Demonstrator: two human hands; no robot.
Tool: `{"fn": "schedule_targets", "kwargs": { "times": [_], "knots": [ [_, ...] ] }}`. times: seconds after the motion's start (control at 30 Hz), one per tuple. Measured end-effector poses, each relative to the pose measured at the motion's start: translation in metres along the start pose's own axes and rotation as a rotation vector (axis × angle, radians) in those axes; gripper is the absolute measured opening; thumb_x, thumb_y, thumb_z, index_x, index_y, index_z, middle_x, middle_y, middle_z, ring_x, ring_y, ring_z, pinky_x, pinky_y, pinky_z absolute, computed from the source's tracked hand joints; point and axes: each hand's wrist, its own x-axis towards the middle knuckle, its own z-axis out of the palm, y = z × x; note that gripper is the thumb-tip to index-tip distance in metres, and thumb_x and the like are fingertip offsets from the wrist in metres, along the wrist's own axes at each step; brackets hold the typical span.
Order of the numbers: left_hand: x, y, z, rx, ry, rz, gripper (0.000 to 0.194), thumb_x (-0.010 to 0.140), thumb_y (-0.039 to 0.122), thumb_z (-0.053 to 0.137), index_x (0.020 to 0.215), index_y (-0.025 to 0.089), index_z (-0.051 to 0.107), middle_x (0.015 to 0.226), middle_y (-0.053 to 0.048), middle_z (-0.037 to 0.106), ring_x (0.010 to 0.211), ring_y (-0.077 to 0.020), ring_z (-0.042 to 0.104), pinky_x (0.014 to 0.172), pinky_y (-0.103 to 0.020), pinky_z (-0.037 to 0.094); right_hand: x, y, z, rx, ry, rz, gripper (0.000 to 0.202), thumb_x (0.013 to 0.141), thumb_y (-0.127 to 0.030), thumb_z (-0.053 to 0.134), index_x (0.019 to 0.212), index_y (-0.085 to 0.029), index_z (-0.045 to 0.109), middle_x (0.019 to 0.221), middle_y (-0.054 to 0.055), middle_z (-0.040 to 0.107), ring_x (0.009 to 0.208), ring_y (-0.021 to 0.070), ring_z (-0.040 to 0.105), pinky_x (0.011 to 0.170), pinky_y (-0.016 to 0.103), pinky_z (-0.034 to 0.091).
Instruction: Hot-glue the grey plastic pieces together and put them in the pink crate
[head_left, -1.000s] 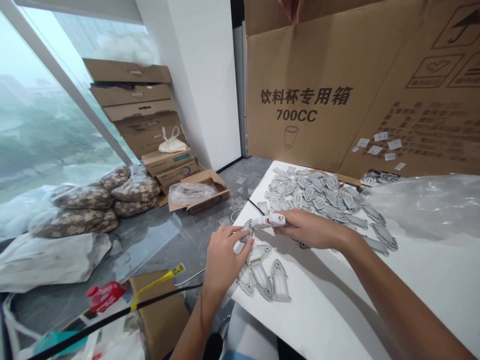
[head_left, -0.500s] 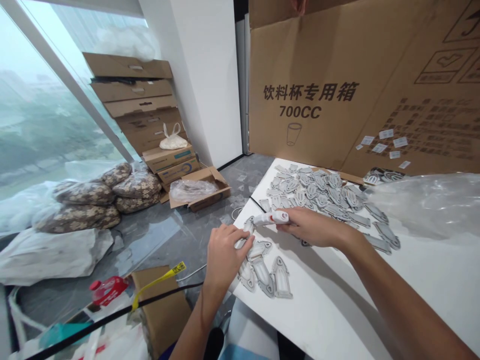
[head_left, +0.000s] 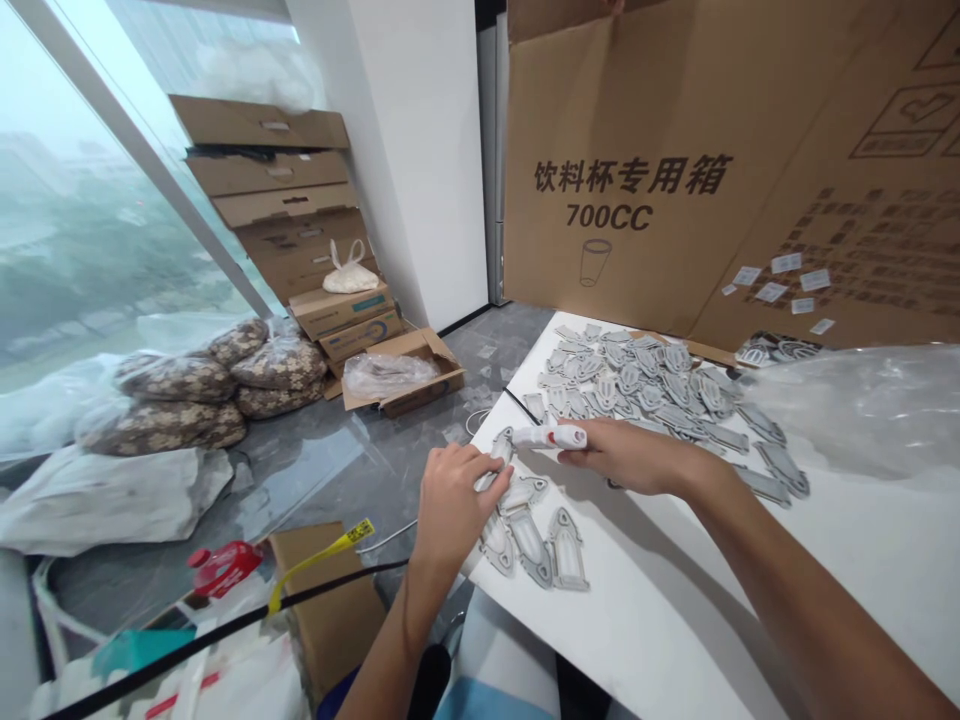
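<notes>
My right hand (head_left: 600,455) is wrapped round a white hand tool (head_left: 551,437) with a red spot, shaped somewhat like a glue gun. The tool's narrow end points left and meets the upper part of a flat grey bracket-like piece (head_left: 504,443). At the table's left edge, my left hand (head_left: 454,500) grips that piece between thumb and fingers, covering its lower part. Just below the fingers lie several similar grey pieces (head_left: 568,550), some overlapping, with pointed ends and pale ribbed middles. A bigger spread of such pieces (head_left: 630,375) covers the table's far side.
A large cardboard box (head_left: 622,120) stands behind the white table (head_left: 675,600). Clear plastic sheeting (head_left: 862,410) lies at right. On the floor are an open carton (head_left: 424,385), patterned bags (head_left: 180,400) and stacked boxes (head_left: 292,210). A black strap (head_left: 315,592) crosses the lower left.
The view has shifted slightly, so the scene sits a little further right. Both hands keep their grips, and the tool's end stays at the same grey piece.
</notes>
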Motion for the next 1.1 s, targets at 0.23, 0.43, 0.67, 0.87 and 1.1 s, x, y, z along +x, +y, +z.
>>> {"fn": "schedule_targets", "kwargs": {
  "times": [0.23,0.43,0.67,0.87,1.1],
  "knots": [
    [-0.001,0.001,0.0,0.0,0.015,-0.046,0.006,0.094,0.033,0.087,0.092,0.029,0.084,0.091,0.003,0.081,0.092,-0.0195,0.072,0.088,-0.04,0.041,0.0,0.0,0.0,-0.019,0.008,0.001,0.026,0.106,-0.047,0.052,0.107,-0.024,0.064,0.107,0.007,0.076,0.094,0.0264,0.066,0.083,0.037,0.047],
    [-0.002,0.0,0.001,-0.078,0.039,-0.098,0.008,0.092,0.025,0.087,0.088,0.028,0.082,0.092,0.004,0.08,0.093,-0.0187,0.073,0.088,-0.039,0.044,-0.002,-0.004,0.001,-0.059,0.051,0.005,0.02,0.105,-0.042,0.051,0.103,-0.024,0.061,0.109,0.007,0.075,0.098,0.0269,0.066,0.083,0.037,0.046],
    [-0.005,-0.003,0.005,-0.063,0.178,-0.032,0.012,0.088,0.018,0.088,0.091,0.028,0.081,0.092,0.004,0.079,0.088,-0.0171,0.072,0.086,-0.035,0.048,-0.003,-0.003,0.001,-0.012,0.063,-0.005,0.02,0.106,-0.043,0.053,0.109,-0.026,0.062,0.117,0.004,0.074,0.105,0.0261,0.065,0.085,0.035,0.045],
    [-0.005,-0.004,0.006,-0.047,0.213,0.026,0.015,0.089,0.015,0.086,0.096,0.026,0.08,0.096,0.004,0.079,0.091,-0.0165,0.073,0.087,-0.033,0.05,0.001,-0.008,0.001,-0.091,0.129,0.126,0.055,0.106,-0.072,0.047,0.085,-0.022,0.051,0.094,0.008,0.067,0.08,0.0226,0.059,0.071,0.035,0.041],
    [-0.004,-0.006,0.006,-0.077,0.209,0.057,0.014,0.092,0.015,0.082,0.099,0.027,0.08,0.1,0.002,0.08,0.098,-0.0188,0.076,0.093,-0.035,0.053,0.01,0.0,0.007,0.201,0.153,0.306,0.045,0.109,-0.064,0.047,0.089,-0.024,0.044,0.075,0.002,0.064,0.053,0.0163,0.054,0.053,0.034,0.037]
  ]
}}
